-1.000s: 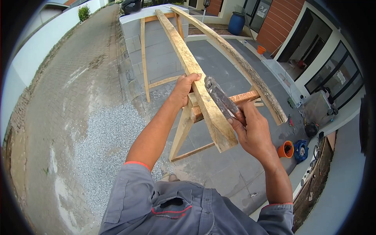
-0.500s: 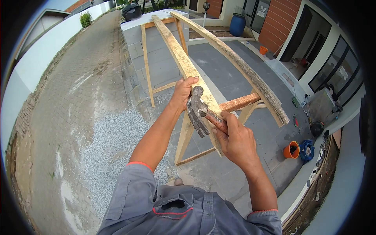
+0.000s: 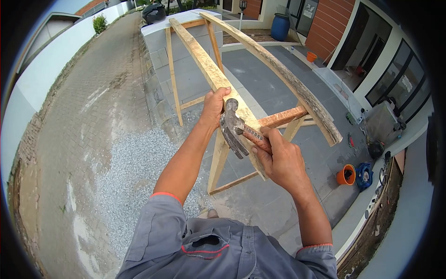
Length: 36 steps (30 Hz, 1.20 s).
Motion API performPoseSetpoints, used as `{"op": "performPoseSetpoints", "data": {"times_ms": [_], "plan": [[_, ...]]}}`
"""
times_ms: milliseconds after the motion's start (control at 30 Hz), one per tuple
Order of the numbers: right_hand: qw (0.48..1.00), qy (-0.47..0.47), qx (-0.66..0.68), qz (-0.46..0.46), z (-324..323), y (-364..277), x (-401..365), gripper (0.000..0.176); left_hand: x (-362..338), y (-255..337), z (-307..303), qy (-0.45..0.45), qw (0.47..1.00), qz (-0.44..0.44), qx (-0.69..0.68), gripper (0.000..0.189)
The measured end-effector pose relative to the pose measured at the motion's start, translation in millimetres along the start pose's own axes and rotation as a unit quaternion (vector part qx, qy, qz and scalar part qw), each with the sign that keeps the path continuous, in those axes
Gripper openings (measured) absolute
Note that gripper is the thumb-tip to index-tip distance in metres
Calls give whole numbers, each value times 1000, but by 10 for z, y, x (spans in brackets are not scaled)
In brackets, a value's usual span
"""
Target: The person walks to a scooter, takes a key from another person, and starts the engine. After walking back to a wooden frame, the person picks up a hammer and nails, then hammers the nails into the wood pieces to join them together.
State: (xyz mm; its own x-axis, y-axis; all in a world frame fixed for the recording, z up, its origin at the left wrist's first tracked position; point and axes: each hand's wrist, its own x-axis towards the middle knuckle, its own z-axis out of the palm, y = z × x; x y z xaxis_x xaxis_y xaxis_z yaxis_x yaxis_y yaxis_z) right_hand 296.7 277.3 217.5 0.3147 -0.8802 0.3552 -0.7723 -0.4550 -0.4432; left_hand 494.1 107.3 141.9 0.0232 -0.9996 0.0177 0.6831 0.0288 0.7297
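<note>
A long pale wooden beam (image 3: 197, 53) runs away from me across a timber trestle (image 3: 283, 117). My left hand (image 3: 215, 106) is wrapped round the beam's left edge, thumb on top. In my right hand (image 3: 282, 160) is a claw hammer (image 3: 233, 128), gripped by its worn reddish handle, with its metal head over the beam close to my left hand. The right fingers also lie by the beam's near end; whether they touch it is unclear. A second beam with a rough, bark-like side (image 3: 297, 83) rests on the trestles to the right.
A grey block wall (image 3: 165, 60) stands at the far end, with a black helmet (image 3: 154, 14) on top. Gravel (image 3: 139, 172) is heaped at left. At right are an orange bucket (image 3: 345, 175), a blue bag (image 3: 364, 177) and, farther back, a blue barrel (image 3: 280, 27).
The far end of the held beam has shifted left across the far trestle. The hammer head and my left hand have moved slightly left and up with it.
</note>
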Motion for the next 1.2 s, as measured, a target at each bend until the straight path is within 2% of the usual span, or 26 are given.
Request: {"op": "performPoseSetpoints", "data": {"times_ms": [733, 1000, 1067, 1100, 1133, 1200], "plan": [[1000, 7, 22, 2, -43, 45, 8, 34, 10, -47, -35, 0, 1000, 26, 5, 26], [999, 10, 30, 16, 10, 26, 31, 33, 64, 26, -63, 1, 999, -8, 39, 30], [998, 19, 53, 23, 11, 28, 44, 30, 83, 44, -107, -38, 997, -42, 44, 36], [998, 15, 53, 19, 18, 35, 50, 30, 64, 37, -133, -67, 995, -47, 53, 49], [997, 30, 66, 23, 22, 51, 52, 28, 0, 46, -133, -64, 996, -43, 52, 49], [996, 45, 79, 25, 29, 70, 62, 26, -145, 40, -107, -101, 992, -71, -8, 60]]}}
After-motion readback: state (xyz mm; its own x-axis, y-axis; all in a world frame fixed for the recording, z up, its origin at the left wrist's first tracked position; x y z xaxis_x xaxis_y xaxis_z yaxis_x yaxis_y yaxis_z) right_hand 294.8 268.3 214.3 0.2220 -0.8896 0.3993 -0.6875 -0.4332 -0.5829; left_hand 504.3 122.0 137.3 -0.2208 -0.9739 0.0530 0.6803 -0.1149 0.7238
